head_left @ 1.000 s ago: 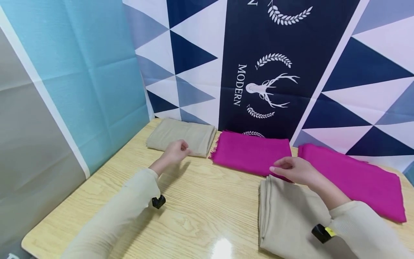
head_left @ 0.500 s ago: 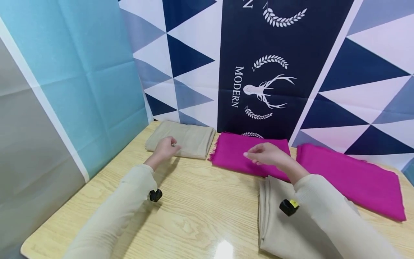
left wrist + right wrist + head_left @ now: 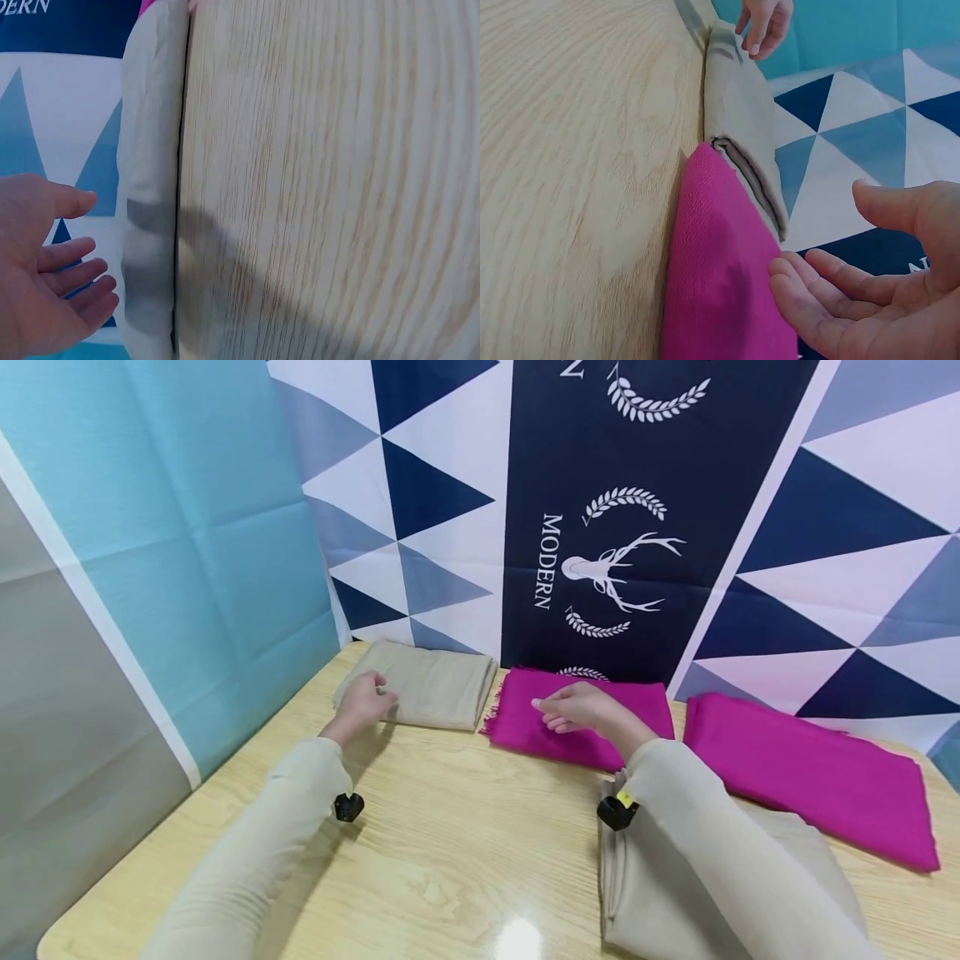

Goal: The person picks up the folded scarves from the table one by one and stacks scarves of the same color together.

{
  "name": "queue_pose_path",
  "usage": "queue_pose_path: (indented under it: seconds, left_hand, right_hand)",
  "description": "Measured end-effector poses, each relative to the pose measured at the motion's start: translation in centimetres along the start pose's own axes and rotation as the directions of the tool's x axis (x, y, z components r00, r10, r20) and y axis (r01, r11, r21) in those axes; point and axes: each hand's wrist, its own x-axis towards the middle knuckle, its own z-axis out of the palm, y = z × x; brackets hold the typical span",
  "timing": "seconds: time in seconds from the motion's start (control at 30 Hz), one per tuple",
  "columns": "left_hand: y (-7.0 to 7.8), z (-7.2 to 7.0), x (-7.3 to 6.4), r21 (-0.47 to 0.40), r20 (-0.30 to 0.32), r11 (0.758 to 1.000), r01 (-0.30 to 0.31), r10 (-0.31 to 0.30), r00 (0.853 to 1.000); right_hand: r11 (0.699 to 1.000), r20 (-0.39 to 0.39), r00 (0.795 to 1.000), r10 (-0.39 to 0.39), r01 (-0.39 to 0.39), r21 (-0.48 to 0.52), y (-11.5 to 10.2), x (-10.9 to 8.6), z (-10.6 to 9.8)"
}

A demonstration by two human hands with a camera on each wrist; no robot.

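My left hand [image 3: 362, 703] hovers over the near left part of a folded beige cloth [image 3: 438, 685] at the back left of the table. In the left wrist view its fingers [image 3: 79, 274] are loosely bent, thumb apart, holding nothing. My right hand [image 3: 581, 708] is above a folded magenta cloth [image 3: 645, 706] with a fringed left edge. Its fingers [image 3: 840, 281] are relaxed and apart from the thumb, with nothing between them. In the right wrist view the magenta cloth [image 3: 720, 277] lies end to end with the beige cloth [image 3: 742, 97].
A second folded beige cloth [image 3: 660, 877] lies at the front right, partly hidden under my right forearm. Another folded magenta cloth [image 3: 810, 777] is at the right. A patterned fabric backdrop [image 3: 442, 510] stands behind the wooden table [image 3: 450, 843], with a blue and grey one at left.
My right hand has moved left from the front beige cloth's far corner to over the fringed magenta cloth. My left hand has shifted a little left. The cloths stay in place.
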Motion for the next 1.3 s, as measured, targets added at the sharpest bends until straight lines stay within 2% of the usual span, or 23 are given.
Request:
queue_pose_path:
  seconds: [0.17, 0.4, 0.8, 1.0, 1.13, 1.3]
  left_hand:
    - [-0.7, -0.4, 0.6, 0.018, -0.04, 0.998, 0.056, -0.055, 0.998]
    - [-1.3, -0.9, 1.2, 0.049, -0.055, 0.988, 0.144, -0.141, 0.989]
    - [-2.4, -1.0, 2.1, 0.054, -0.052, 0.975, 0.214, -0.211, 0.976]
    - [-3.0, -1.2, 2.4, 0.079, -0.063, 0.964, 0.253, -0.248, 0.967]
    - [-3.3, -1.1, 2.2, 0.045, -0.049, 0.958, 0.284, -0.282, 0.958]
    - [-3.8, -1.0, 2.0, 0.004, -0.036, 0.953, 0.303, -0.303, 0.952]
  right_hand:
    - [0.997, 0.008, 1.0, 0.017, -0.017, 0.071, -0.5, 1.3, 0.8]
    - [0.98, 0.003, 0.999, 0.035, -0.035, 0.196, -1.4, 2.7, 2.2]
    - [0.943, 0.008, 0.998, 0.068, -0.067, 0.326, -2.4, 4.3, 3.8]
    - [0.898, 0.025, 0.996, 0.081, -0.083, 0.432, -2.9, 5.6, 4.8]
    - [0.865, 0.021, 0.993, 0.113, -0.109, 0.49, -3.0, 6.3, 5.8]
    - [0.845, 0.014, 0.992, 0.125, -0.113, 0.523, -2.9, 7.3, 6.9]
